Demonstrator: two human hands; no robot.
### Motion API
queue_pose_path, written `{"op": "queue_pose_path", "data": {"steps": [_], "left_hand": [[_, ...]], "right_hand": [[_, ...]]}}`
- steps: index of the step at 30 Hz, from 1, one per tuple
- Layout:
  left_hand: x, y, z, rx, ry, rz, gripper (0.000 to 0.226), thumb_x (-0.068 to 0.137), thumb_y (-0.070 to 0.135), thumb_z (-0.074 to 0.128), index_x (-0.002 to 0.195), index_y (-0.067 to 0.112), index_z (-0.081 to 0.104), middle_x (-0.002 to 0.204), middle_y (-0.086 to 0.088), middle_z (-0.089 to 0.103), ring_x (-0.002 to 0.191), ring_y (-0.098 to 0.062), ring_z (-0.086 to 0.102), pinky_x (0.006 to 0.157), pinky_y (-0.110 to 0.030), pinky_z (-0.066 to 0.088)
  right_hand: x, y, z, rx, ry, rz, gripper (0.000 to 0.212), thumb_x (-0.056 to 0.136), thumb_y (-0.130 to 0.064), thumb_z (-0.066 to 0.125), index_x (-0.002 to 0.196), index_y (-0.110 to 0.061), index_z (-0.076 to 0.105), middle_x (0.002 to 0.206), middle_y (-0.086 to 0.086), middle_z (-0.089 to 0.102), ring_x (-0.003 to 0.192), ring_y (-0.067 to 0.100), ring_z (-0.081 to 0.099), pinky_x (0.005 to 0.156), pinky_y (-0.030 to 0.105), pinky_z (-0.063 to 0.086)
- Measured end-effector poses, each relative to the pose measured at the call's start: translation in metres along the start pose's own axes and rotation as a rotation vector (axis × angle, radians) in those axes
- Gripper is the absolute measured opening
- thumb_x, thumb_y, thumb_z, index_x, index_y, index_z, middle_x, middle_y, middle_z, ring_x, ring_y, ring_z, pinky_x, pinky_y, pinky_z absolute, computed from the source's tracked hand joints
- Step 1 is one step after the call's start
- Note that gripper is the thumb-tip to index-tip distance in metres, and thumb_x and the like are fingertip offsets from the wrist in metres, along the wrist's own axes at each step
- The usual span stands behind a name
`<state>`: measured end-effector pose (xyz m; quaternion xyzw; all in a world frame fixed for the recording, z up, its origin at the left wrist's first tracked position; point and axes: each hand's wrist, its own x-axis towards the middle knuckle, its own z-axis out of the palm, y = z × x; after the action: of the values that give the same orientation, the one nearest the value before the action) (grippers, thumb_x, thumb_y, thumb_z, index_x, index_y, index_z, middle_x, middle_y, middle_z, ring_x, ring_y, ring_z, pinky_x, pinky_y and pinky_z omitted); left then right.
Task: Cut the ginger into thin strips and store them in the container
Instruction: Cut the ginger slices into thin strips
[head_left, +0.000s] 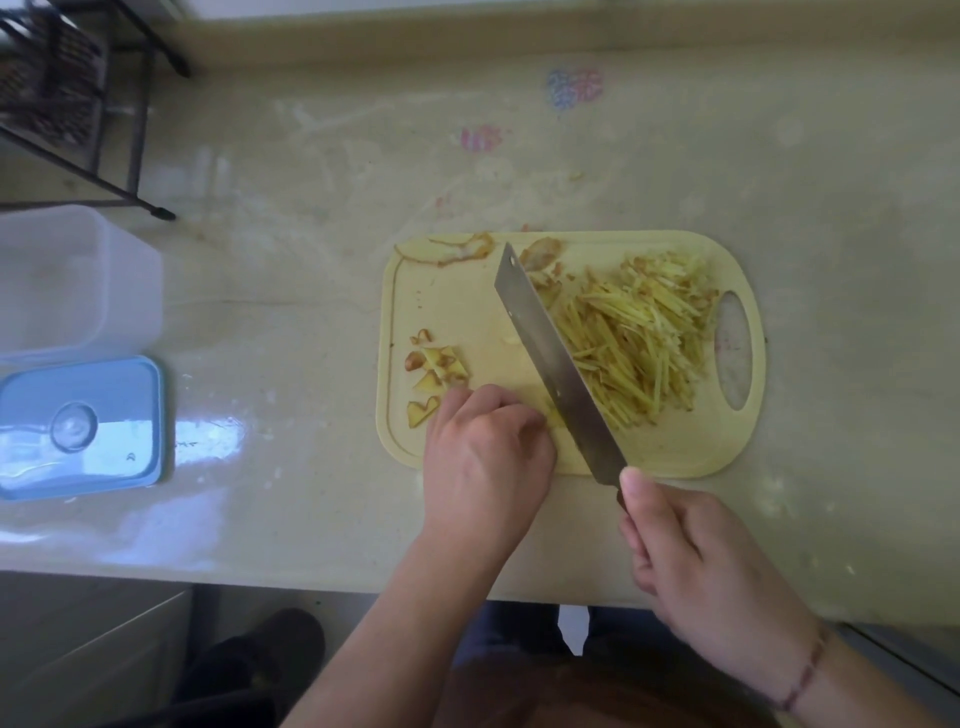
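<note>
A pale yellow cutting board (441, 306) lies on the counter. A big heap of thin ginger strips (639, 338) covers its right half. My right hand (696, 561) grips the handle of a cleaver (550, 358), whose blade slants across the board just left of the heap. My left hand (488, 447) is curled on the board's near edge, fingers pressed down beside the blade; what lies under them is hidden. Ginger slices and trimmings (436, 371) sit at the board's left, and peels (467, 249) at its far edge. The clear container (78, 275) stands far left.
A blue lid (83, 426) lies on the counter in front of the container. A black wire rack (67, 93) stands at the far left corner. The counter's front edge runs just below my wrists.
</note>
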<state>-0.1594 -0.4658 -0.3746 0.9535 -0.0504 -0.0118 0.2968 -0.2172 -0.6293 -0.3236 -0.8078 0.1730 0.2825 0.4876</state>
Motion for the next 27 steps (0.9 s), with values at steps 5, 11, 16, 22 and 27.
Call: {"op": "queue_pose_path", "data": {"steps": [5,11,16,22,27], "left_hand": [[0.0,0.0,0.002,0.007,0.026,0.011,0.007,0.071,0.01,0.08,0.07,0.017,0.078,0.075,0.006,0.065,0.072,-0.025,0.052,0.064,-0.041,0.052],[-0.003,0.002,-0.002,0.032,0.001,0.031,0.02,0.071,0.014,0.065,0.078,0.023,0.081,0.076,0.009,0.064,0.074,-0.024,0.051,0.067,-0.038,0.051],[0.003,-0.004,-0.018,-0.009,0.018,0.026,0.022,0.073,0.013,0.062,0.081,0.022,0.081,0.081,0.009,0.066,0.081,-0.022,0.057,0.074,-0.04,0.052],[0.024,-0.021,-0.029,0.08,0.116,-0.1,0.019,0.072,0.016,0.07,0.088,0.018,0.079,0.093,0.001,0.071,0.091,-0.032,0.062,0.077,-0.042,0.049],[0.032,-0.012,-0.027,0.13,0.153,-0.125,0.02,0.072,0.022,0.066,0.087,0.021,0.08,0.093,0.006,0.073,0.097,-0.031,0.061,0.082,-0.041,0.04]], "right_hand": [[-0.007,0.004,0.005,-0.073,0.007,-0.015,0.083,0.076,-0.089,0.017,0.058,-0.01,0.04,0.047,0.001,0.04,0.046,0.015,0.041,0.054,0.044,0.043],[0.001,-0.001,0.012,-0.087,0.032,-0.002,0.074,0.083,-0.082,0.012,0.054,-0.018,0.038,0.045,-0.005,0.044,0.044,0.009,0.042,0.052,0.031,0.038],[0.001,-0.001,0.004,-0.021,0.006,0.003,0.067,0.084,-0.077,0.021,0.058,-0.017,0.036,0.044,-0.006,0.034,0.042,0.007,0.033,0.051,0.03,0.032],[-0.019,-0.004,-0.016,0.026,-0.022,0.103,0.064,0.082,-0.074,0.027,0.061,-0.016,0.045,0.042,-0.004,0.04,0.033,0.004,0.034,0.035,0.012,0.025],[-0.019,-0.015,-0.017,0.12,-0.116,0.124,0.054,0.098,-0.055,0.035,0.064,-0.014,0.039,0.044,-0.001,0.029,0.031,0.014,0.026,0.035,0.016,0.021]]}}
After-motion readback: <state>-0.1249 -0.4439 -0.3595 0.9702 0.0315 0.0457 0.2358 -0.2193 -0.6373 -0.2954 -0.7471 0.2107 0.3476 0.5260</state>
